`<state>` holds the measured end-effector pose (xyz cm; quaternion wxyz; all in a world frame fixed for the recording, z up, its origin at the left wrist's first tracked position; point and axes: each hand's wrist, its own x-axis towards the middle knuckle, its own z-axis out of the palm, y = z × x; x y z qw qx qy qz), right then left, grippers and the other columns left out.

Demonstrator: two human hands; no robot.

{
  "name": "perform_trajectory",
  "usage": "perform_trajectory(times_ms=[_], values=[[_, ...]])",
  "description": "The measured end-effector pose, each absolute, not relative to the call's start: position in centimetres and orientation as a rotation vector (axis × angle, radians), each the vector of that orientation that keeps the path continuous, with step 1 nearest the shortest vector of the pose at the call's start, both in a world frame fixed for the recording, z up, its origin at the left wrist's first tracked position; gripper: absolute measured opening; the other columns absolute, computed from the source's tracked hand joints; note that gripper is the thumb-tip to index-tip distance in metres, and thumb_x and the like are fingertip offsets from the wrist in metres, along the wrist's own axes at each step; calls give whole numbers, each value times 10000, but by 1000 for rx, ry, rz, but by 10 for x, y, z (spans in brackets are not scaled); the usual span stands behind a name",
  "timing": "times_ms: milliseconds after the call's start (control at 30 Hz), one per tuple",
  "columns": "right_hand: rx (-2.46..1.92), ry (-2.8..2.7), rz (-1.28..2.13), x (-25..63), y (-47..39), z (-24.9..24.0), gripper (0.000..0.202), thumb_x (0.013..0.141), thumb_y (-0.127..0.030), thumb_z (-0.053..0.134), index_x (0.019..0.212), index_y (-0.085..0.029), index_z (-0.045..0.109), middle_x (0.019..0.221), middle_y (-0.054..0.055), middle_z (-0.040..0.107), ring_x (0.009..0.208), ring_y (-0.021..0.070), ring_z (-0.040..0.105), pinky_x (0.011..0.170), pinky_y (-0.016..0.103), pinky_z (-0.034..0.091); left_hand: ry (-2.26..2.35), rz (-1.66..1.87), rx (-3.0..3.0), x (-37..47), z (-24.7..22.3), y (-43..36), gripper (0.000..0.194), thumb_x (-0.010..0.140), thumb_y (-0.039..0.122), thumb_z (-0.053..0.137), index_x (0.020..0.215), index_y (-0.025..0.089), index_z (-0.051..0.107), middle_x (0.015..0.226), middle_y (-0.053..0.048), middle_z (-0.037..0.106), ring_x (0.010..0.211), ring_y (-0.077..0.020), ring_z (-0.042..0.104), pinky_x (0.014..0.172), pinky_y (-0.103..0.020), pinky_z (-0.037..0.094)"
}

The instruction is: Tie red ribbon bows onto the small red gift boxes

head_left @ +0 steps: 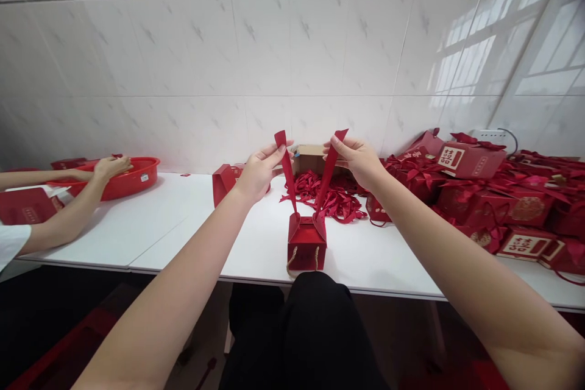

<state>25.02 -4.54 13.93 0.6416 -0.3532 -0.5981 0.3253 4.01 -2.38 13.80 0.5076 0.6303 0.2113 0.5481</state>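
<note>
Wall tiles (pixel 315 42) behind white table (pixel 379 261); left hand (pixel 260 172) and right hand (pixel 360 160) pinch red ribbon (pixel 289 180).

Both bare forearms (pixel 434 244) reach over the table's front edge (pixel 388 291); left hand (pixel 261 172) and right hand (pixel 359 162) are raised, pinching.

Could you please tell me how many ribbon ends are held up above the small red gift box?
2. One ribbon end is in the left hand, the other end in the right hand; no other raised end shows.
</note>
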Motion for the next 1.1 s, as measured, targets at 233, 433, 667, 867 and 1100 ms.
perform_trajectory(times_ms=[233, 433, 667, 867, 1100], values=[[-724, -1303, 879, 244, -41, 144, 359, 680, -517, 683, 734, -168, 616, 696, 17, 674, 656, 127, 654, 659, 264, 528, 506, 1361, 1542, 37, 143, -20, 298, 763, 343, 652, 1010, 178, 661, 807, -46, 674, 758, -160, 640, 747, -323, 478], [-779, -1324, 843, 221, -42, 135, 278, 672, -374, 728, 743, -166, 557, 513, -32, 603, 389, 69, 502, 408, 192, 408, 587, 1294, 1741, 42, 139, -33, 613, 765, 340, 657, 1303, 189, 404, 761, -31, 703, 751, -167, 662, 804, -341, 473], [-732, -1652, 797, 206, -54, 123, 119, 735, -227, 548, 690, -145, 622, 620, -9, 618, 486, 54, 430, 469, 187, 338, 747, 1186, 1898, 44, 142, -44, 961, 696, 291, 719, 1437, 114, 133, 687, -16, 708, 710, -167, 653, 787, -326, 455], [-670, -1710, 828, 214, -54, 109, 229, 770, -273, 536, 927, -185, 677, 619, -31, 564, 528, 77, 421, 532, 220, 372, 820, 1115, 1912, 42, 137, -43, 937, 660, 221, 722, 1426, 150, 186, 676, -4, 694, 651, -167, 646, 675, -300, 453], [-657, -1937, -69, 223, -53, 96, 295, 899, -241, 417, 1066, -252, 661, 979, 63, 630, 870, 163, 563, 737, 307, 454, 657, 999, 1603, 36, 128, -38, 538, 703, 126, 583, 1218, 147, 429, 639, 0, 638, 659, -195, 655, 717, -368, 475]])
